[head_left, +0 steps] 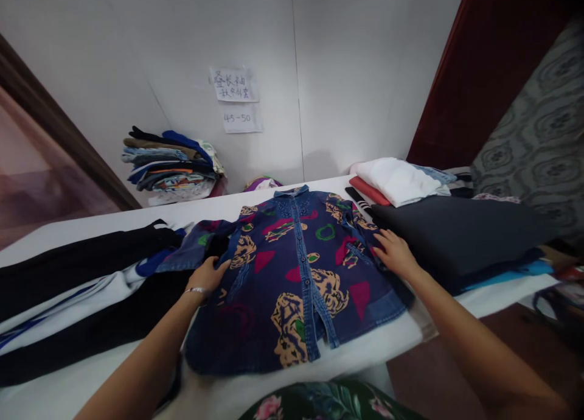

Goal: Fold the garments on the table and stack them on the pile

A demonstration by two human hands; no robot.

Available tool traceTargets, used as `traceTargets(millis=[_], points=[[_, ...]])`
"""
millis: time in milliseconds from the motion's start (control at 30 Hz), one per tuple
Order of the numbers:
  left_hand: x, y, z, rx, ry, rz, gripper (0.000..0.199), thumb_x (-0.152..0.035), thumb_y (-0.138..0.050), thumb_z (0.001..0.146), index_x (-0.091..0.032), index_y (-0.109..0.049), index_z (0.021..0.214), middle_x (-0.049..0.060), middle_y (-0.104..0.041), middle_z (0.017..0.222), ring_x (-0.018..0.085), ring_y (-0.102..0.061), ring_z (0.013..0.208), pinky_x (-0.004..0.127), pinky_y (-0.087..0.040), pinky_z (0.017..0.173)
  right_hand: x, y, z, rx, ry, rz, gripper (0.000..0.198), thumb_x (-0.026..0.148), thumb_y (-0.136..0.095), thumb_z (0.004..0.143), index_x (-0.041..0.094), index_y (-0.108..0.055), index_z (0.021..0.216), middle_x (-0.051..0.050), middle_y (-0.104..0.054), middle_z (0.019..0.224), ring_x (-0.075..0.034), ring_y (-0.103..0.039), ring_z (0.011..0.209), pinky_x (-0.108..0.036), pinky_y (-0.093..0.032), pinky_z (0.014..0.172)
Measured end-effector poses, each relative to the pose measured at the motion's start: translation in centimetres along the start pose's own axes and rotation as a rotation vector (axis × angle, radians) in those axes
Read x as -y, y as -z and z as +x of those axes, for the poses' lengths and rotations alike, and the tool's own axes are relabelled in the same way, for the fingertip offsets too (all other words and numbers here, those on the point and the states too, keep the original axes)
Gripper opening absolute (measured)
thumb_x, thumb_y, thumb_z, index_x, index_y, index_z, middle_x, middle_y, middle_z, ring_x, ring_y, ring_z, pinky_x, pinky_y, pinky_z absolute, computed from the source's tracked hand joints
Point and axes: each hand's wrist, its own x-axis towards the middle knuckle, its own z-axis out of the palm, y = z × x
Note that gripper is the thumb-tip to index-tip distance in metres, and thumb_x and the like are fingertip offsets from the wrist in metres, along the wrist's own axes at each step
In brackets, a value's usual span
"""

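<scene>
A dark blue denim shirt [292, 268] with red, green and tan patches lies spread front side up, its collar away from me. Its button placket is fastened over most of its length and parts near the hem. My left hand [207, 278], with a bracelet at the wrist, rests at the shirt's left side below the sleeve, thumb apart from the fingers. Against the right edge, near the other sleeve, my right hand [396, 254] lies with fingers spread. The left sleeve [196, 246] stretches out over black clothing.
Black and white garments [114, 283] cover the table's left part. Behind them stands a folded clothes stack [173, 161]. To the right are a dark grey folded garment [460, 231] and a white one [399, 179]. Handwritten paper notes [235, 85] hang on the wall.
</scene>
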Motion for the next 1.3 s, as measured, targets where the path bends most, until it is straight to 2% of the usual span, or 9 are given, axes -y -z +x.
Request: traceTargets(millis=[200, 367, 533, 733, 833, 967, 1067, 1200, 1300], points=[[2.1, -0.2, -3.9, 0.123, 0.007, -0.232, 0.061, -0.050, -0.056, 0.077, -0.015, -0.050, 0.127, 0.008, -0.073, 0.092, 0.026, -0.069, 0.088, 0.033, -0.052, 0.078, -2.7, -0.4, -2.0, 0.072, 0.045, -0.083, 0.052, 0.035, -0.049, 0.087, 0.010, -0.053, 0.132, -0.018, -0.049, 0.138, -0.030, -0.045, 0.128, -0.043, -0.038, 0.105], [3.8, 0.5, -3.8, 0.044, 0.042, -0.040, 0.046, -0.043, -0.050, 0.081, -0.015, -0.061, 0.115, 0.012, -0.072, 0.094, 0.029, -0.067, 0.092, 0.035, -0.050, 0.082, -2.2, -1.0, -1.9, 0.169, 0.006, -0.134, 0.043, 0.019, -0.042, 0.088, 0.013, -0.057, 0.128, -0.016, -0.050, 0.137, -0.027, -0.054, 0.117, -0.037, -0.044, 0.097], [2.9, 0.6, -4.9, 0.072, 0.042, 0.216, 0.057, -0.046, -0.038, 0.088, -0.013, -0.048, 0.134, 0.019, -0.067, 0.112, 0.034, -0.064, 0.101, 0.040, -0.049, 0.081, -1.8, -0.5, -1.2, 0.162, -0.039, -0.085, 0.037, 0.009, -0.043, 0.081, 0.017, -0.069, 0.108, -0.014, -0.064, 0.111, -0.023, -0.059, 0.098, -0.031, -0.046, 0.083], [0.3, 1.9, -7.1, -0.069, -0.100, 0.278, 0.046, -0.036, -0.036, 0.089, -0.015, -0.054, 0.126, 0.016, -0.062, 0.121, 0.032, -0.059, 0.109, 0.041, -0.048, 0.085, -1.9, 1.8, 1.5, -0.071, -0.171, 0.250, 0.034, 0.014, -0.041, 0.082, 0.016, -0.069, 0.101, -0.009, -0.066, 0.099, -0.017, -0.061, 0.086, -0.028, -0.047, 0.079], [-2.7, 1.9, -7.4, -0.139, -0.220, 0.059, 0.039, -0.038, -0.044, 0.086, -0.019, -0.062, 0.115, 0.010, -0.065, 0.116, 0.028, -0.060, 0.106, 0.036, -0.048, 0.087, -1.4, 4.1, 3.7, -0.223, -0.330, 0.715, 0.030, 0.025, -0.052, 0.077, 0.016, -0.068, 0.101, -0.006, -0.069, 0.091, -0.017, -0.062, 0.077, -0.030, -0.050, 0.072], [-10.0, 0.1, -8.0, 0.028, -0.397, -0.443, 0.027, -0.039, -0.052, 0.081, -0.023, -0.067, 0.098, 0.004, -0.070, 0.097, 0.022, -0.064, 0.092, 0.032, -0.050, 0.086, 1.1, 6.9, 5.7, -0.258, -0.471, 1.337, 0.035, 0.027, -0.070, 0.060, 0.019, -0.068, 0.094, 0.002, -0.067, 0.072, -0.013, -0.060, 0.060, -0.028, -0.050, 0.061], [-16.6, -1.8, -9.0, 0.288, -0.466, -0.812, 0.029, -0.044, -0.057, 0.080, -0.020, -0.067, 0.092, 0.007, -0.070, 0.093, 0.020, -0.065, 0.083, 0.031, -0.052, 0.079, 3.6, 7.5, 5.7, -0.181, -0.476, 1.467, 0.036, 0.024, -0.074, 0.054, 0.019, -0.069, 0.090, 0.003, -0.068, 0.072, -0.012, -0.061, 0.060, -0.027, -0.050, 0.062], [-24.4, -4.2, -10.2, 0.694, -0.287, -1.159, 0.045, -0.056, -0.061, 0.076, -0.017, -0.063, 0.099, 0.013, -0.067, 0.107, 0.019, -0.065, 0.084, 0.033, -0.054, 0.073, 6.5, 6.6, 4.5, -0.106, -0.488, 1.521, 0.037, 0.027, -0.076, 0.053, 0.019, -0.069, 0.088, 0.001, -0.069, 0.075, -0.013, -0.062, 0.062, -0.027, -0.050, 0.062], [-28.3, -6.0, -10.7, 0.872, -0.177, -1.276, 0.048, -0.058, -0.062, 0.073, -0.013, -0.063, 0.090, 0.013, -0.068, 0.090, 0.020, -0.066, 0.072, 0.037, -0.055, 0.067, 7.7, 5.7, 2.9, -0.040, -0.482, 1.542, 0.038, 0.030, -0.076, 0.055, 0.018, -0.068, 0.091, -0.001, -0.071, 0.080, -0.014, -0.064, 0.066, -0.028, -0.051, 0.065]])
